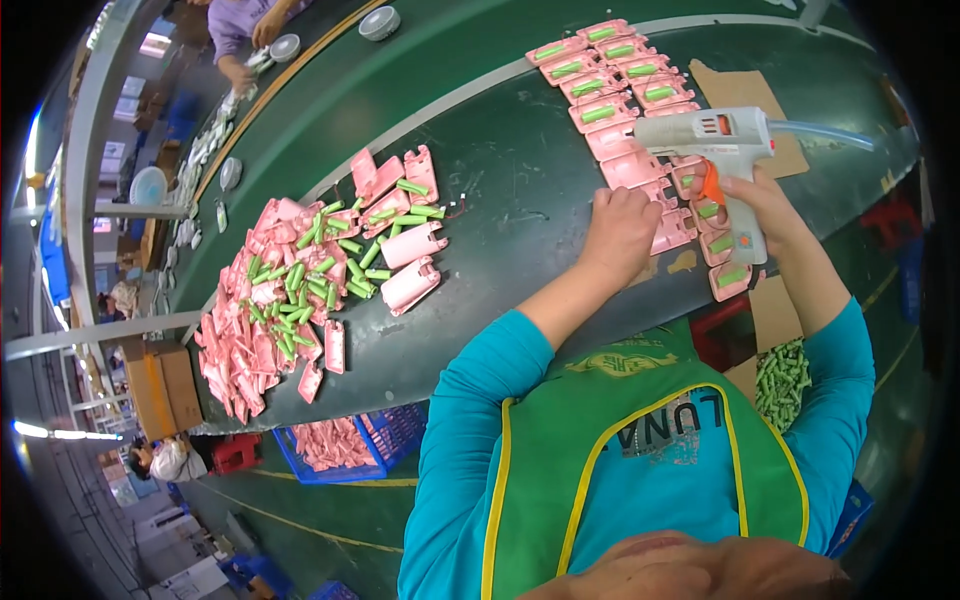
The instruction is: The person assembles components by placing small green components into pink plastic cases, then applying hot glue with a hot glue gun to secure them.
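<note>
My right hand (758, 205) is wrapped around the handle of a white hot glue gun (735, 135) with an orange trigger. A clear glue stick (825, 133) sticks out of its back end. The nozzle end points left over the rows of pink plastic shells (612, 145). Many shells hold a green cylindrical battery (598, 113); a few near my left hand show none. My left hand (620, 232) is closed, fingers bent down against the shells in the left row. What its fingertips hold, if anything, is hidden.
A big heap of pink shells (235, 345) and green batteries covers the left of the dark green table (500, 220). Cardboard (790, 140) lies at the far right. Below the edge stand a blue crate (400, 430) of pink parts and a box of green batteries (783, 380). Another person (240, 30) works across.
</note>
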### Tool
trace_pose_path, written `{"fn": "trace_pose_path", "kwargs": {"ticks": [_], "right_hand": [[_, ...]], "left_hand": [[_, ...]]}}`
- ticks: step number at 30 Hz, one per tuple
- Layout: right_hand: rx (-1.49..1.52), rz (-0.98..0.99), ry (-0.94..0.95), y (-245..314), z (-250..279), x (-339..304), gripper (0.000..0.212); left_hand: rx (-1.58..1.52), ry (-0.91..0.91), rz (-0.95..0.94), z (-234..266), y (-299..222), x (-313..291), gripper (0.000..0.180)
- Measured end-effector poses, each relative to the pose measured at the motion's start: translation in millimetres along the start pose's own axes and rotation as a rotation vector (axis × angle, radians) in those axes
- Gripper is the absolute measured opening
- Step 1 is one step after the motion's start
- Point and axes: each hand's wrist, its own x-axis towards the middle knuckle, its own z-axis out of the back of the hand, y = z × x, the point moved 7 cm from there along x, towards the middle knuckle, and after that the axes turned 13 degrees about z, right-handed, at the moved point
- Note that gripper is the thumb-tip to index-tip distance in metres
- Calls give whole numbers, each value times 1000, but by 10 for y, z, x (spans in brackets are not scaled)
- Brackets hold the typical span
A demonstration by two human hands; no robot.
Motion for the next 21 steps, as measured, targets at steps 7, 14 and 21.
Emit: {"fn": "trace_pose_path", "kwargs": {"ticks": [7,14,21], "right_hand": [[-25,-13,53,-21,27,3,44],[-66,-17,37,-26,9,23,45],[-78,-65,-46,-44,-81,39,48]], "left_hand": [[90,-131,118,512,634,-212,17],[-29,-129,260,677,1218,-515,24],[75,0,389,577,1284,-372,8]]}}
